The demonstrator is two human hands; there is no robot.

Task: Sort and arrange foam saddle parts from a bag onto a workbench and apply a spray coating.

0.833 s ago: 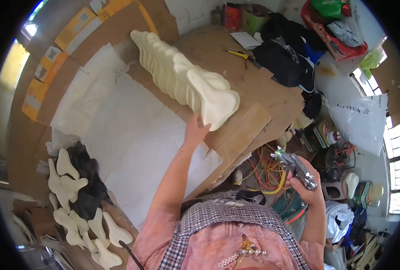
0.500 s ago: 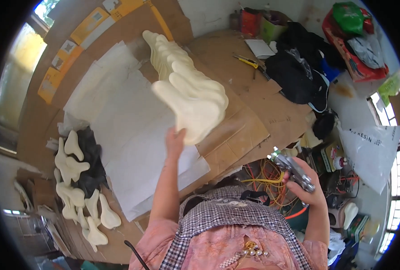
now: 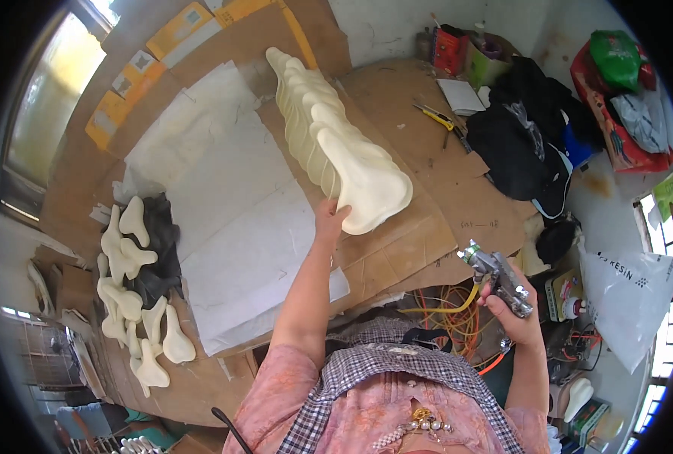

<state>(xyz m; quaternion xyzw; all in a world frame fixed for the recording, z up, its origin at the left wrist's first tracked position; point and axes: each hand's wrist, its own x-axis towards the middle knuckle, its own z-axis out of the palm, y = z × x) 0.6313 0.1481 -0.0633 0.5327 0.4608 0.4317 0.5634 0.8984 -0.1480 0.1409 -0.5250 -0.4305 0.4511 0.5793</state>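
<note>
Left grip pinches the nearest saddle pad; right grip wraps a spray gun; likely positioning; next perhaps wants careful release.

Hands: two, one left hand, one right hand.
Spray gun: one.
Cream saddle-shaped pieces, rowed from the worktop's far edge toward its near edge: at least six, overlaps hiding the total.
Loose cream pieces, left edge: at least eight, overlapping.
Yellow cutter, far right corner: one.
White pad, same corner: one.
</note>
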